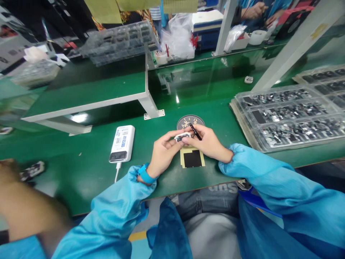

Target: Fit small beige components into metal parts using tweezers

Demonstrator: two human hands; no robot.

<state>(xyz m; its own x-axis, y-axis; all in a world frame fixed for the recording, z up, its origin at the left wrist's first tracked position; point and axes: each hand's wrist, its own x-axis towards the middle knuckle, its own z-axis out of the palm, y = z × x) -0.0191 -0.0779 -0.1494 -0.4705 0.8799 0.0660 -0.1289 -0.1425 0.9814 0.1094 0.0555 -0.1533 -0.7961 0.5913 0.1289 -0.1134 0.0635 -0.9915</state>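
My left hand (163, 153) is closed around a small white and black part (182, 136), held just above the green bench. My right hand (208, 144) pinches thin black tweezers (196, 131), whose tip meets the part. Both hands hover over a yellow card with a black square (192, 158). Just beyond them lies a round dark disc (188, 121) dotted with tiny pieces. Both arms wear blue sleeves.
A white power bank (122, 143) with a cable lies to the left. Clear plastic trays of small parts (291, 117) stack at the right. A white-framed raised shelf (88, 93) stands behind. Another person's blurred arm (27, 205) shows at the lower left.
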